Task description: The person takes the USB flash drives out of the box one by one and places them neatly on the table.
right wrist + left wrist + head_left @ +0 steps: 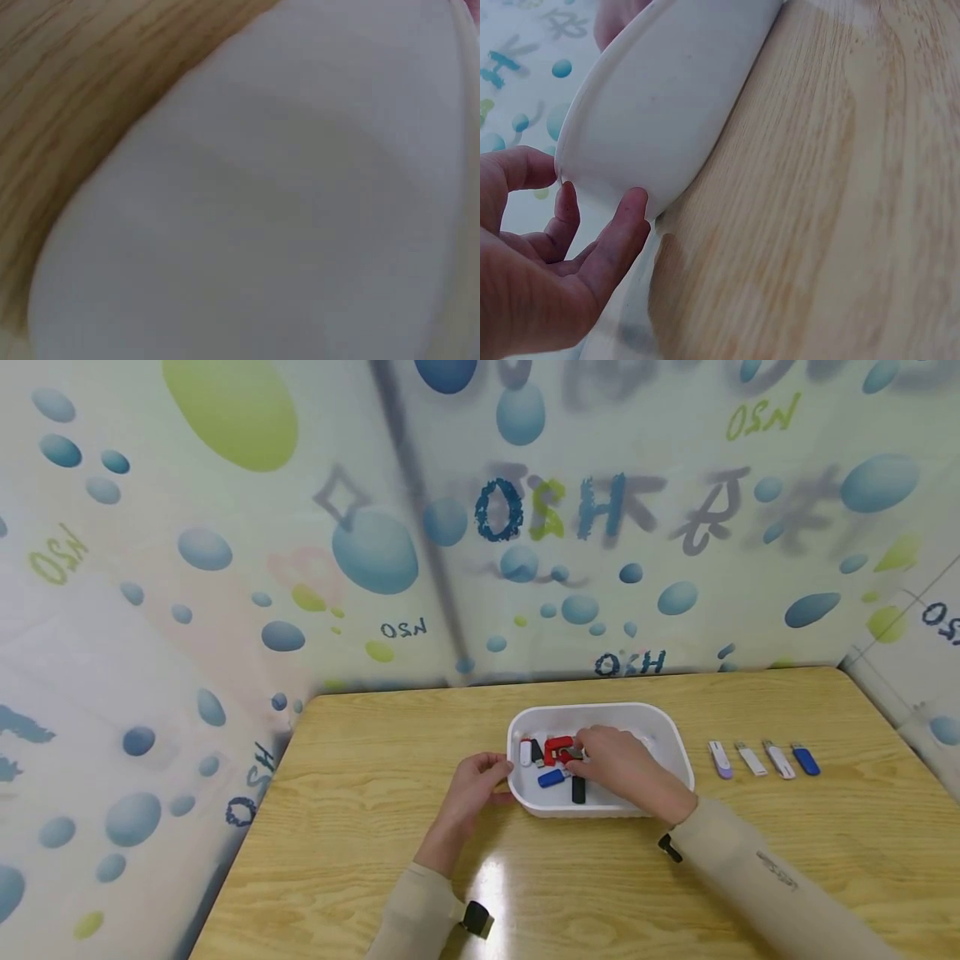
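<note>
A white plastic bin [600, 810] stands on the table and holds several USB sticks. My left hand [478, 785] pinches the bin's left rim between thumb and a finger; in the left wrist view, another fingertip of that hand [570, 262] touches the outer wall. Inside the bin, my right hand [618, 764] has its thumb and finger around a red and dark USB stick [568, 755]. Close by lie another red stick [555, 745], a blue one [551, 778], a black one [578, 790] and a white one [525, 752]. The right wrist view shows the bin wall [247, 195], no fingers.
Right of the bin, a row of USB sticks lies on the wooden table [360, 827]: a white and purple one [721, 760], two white ones, and a blue one [806, 759] at the end. A patterned curtain [465, 593] hangs behind the table.
</note>
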`<state>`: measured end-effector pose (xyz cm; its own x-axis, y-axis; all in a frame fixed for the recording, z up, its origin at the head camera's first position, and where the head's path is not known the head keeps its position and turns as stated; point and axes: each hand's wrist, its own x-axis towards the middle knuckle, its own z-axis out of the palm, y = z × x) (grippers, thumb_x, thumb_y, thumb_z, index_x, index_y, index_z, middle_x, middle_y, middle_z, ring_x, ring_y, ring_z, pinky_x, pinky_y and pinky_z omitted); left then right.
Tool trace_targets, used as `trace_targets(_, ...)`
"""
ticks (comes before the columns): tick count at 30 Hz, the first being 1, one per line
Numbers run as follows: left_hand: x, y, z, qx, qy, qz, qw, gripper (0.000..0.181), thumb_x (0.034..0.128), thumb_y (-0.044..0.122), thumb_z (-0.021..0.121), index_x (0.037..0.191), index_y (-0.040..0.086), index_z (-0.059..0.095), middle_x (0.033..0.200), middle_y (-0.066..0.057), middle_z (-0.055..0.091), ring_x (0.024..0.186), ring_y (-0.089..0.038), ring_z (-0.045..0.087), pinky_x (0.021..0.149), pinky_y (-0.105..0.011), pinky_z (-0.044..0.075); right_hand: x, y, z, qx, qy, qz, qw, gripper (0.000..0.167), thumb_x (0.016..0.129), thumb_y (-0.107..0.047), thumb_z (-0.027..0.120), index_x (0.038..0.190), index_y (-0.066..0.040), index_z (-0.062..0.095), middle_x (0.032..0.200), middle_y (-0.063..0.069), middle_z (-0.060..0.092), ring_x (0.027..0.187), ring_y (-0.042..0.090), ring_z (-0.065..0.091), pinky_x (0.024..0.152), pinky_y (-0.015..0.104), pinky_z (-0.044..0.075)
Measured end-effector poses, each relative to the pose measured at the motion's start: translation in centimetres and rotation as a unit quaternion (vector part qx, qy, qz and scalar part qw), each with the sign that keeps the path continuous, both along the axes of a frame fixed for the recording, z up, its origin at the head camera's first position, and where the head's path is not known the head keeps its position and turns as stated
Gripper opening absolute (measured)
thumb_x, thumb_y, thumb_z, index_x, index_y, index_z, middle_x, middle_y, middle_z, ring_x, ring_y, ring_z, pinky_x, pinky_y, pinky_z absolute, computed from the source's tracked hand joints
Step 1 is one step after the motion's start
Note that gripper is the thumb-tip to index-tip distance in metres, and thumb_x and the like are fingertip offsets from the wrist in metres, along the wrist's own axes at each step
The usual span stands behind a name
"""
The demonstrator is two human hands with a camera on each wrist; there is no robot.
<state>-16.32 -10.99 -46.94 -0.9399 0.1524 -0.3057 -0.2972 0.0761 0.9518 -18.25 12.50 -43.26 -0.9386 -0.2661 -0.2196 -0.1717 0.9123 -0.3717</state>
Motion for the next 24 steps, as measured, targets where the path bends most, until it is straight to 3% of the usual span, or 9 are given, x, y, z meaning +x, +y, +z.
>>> trace_targets(5,0.0,0.1,0.1,0.000,0.001,0.001,1.0000,0.035,0.1030,0.015,0.059,0.126,-0.011,0.060,0.124,-0.022,0.062,0.110,-0.029,0.064,0.085,-0.038,0.065,-0.2,-0.6,-0.8,0.009,-0.002,0.006,0.9999,0.026,0.094,-0.029,0.078,0.107,-0.007,0.071,0.092,0.003,0.066,0.080,0.020,0.056,0.073,0.034,0.055)
trace_targets(13,0.0,0.0,-0.1,-0.005,0.009,0.000,0.9999,0.035,0.1025,0.015,0.060,0.125,-0.011,0.061,0.123,-0.022,0.063,0.108,-0.029,0.065,0.085,-0.038,0.065,-0.3,-0.8,-1.2,0.005,0.003,0.013,0.9999,0.022,0.094,-0.027,0.077,0.099,-0.009,0.068,0.081,0.000,0.059,0.074,0.020,0.052,0.063,0.030,0.043)
trace_targets(24,0.0,0.1,0.0,-0.004,0.009,0.001,1.0000,0.034,0.1024,0.016,0.060,0.123,-0.011,0.061,0.122,-0.021,0.063,0.109,-0.029,0.064,0.085,-0.037,0.065,-0.1,-0.8,-1.4,-0.007,0.016,0.016,0.9997,0.021,0.094,-0.024,0.078,0.103,-0.007,0.068,0.083,0.001,0.060,0.074,0.019,0.053,0.064,0.029,0.046)
